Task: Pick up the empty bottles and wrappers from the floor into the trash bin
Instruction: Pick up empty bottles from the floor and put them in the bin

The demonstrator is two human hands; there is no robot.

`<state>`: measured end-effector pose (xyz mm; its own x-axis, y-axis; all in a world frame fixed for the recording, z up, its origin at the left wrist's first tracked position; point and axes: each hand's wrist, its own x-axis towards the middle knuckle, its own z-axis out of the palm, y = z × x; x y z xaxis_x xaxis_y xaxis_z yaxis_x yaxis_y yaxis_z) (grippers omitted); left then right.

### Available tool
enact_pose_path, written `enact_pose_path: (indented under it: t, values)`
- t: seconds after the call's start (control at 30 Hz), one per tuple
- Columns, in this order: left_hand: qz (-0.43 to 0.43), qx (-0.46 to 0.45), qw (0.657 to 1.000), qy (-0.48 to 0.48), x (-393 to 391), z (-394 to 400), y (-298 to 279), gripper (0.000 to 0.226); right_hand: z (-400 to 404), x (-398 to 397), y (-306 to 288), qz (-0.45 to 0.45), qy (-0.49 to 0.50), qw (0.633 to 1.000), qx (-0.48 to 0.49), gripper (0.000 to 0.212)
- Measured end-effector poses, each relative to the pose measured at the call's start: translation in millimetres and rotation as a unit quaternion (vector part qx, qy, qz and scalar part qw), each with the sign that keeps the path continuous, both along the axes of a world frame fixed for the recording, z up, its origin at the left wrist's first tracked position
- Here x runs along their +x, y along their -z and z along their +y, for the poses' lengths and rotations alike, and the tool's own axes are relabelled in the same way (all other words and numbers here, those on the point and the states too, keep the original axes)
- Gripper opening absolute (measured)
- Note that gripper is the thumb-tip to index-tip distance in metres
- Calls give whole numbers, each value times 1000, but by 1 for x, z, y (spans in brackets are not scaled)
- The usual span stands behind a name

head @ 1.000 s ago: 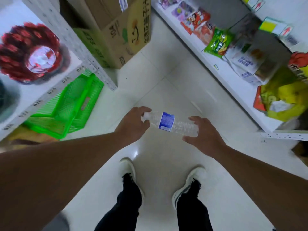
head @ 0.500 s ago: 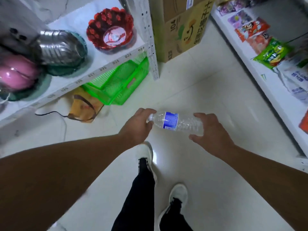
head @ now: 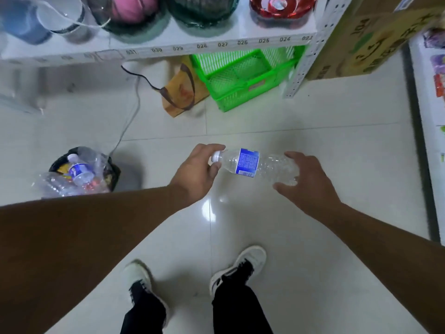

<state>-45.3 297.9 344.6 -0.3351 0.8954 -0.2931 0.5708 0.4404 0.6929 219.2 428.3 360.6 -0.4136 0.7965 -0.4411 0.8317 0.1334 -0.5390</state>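
Nearest to me, at the bottom of the view, I see two white shoes (head: 240, 266) and dark trouser legs standing on the pale tiled floor (head: 313, 131). Both bare forearms reach forward over them.

Between the hands I hold an empty clear bottle (head: 255, 162) lying sideways in the air, blue label around its middle, white cap pointing left. My left hand (head: 195, 172) is closed on the cap end, thumb and fingers pinched round the neck. My right hand (head: 310, 179) is at the bottle's base: the thumb touches the underside and the fingers arch over the top, but they look loosely spread, so I judge it a light, half-open cupping and not a firm clasp. The bottle's body spans the gap between the two grips.

To the left, just past my left forearm, sits the trash bin (head: 113, 169), dark-lined and already heaped with crushed clear bottles (head: 79, 171), one with a blue label. The held bottle is well apart from it, off to its right.

Farther on, a thin cable (head: 130, 116) runs across the floor towards a white shelf unit (head: 216, 44) with numbered tags. Under the shelf lie a brown bag (head: 180, 92) and a green plastic basket (head: 243, 78); a cardboard box (head: 370, 44) stands at the far right.
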Motion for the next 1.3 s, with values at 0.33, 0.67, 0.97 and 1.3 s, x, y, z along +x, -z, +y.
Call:
enact_pose_path:
  t: [0.33, 0.67, 0.97, 1.3]
  values:
    - [-15, -37, 993, -115, -99, -173, 15, 42, -117, -128, 11, -22, -118, 992, -45, 85]
    - [-8, -46, 975, -216, -261, -361, -22, 46, -263, -317, -13, -6, -234, 970, -64, 79]
    - [2, -55, 979, -194, -337, -407, -50, 77, -320, -405, -17, 0, -109, 987, -115, 68]
    - [48, -141, 958, -247, -376, -362, -3, 63, -307, -479, 44, -85, -81, 980, -163, 69]
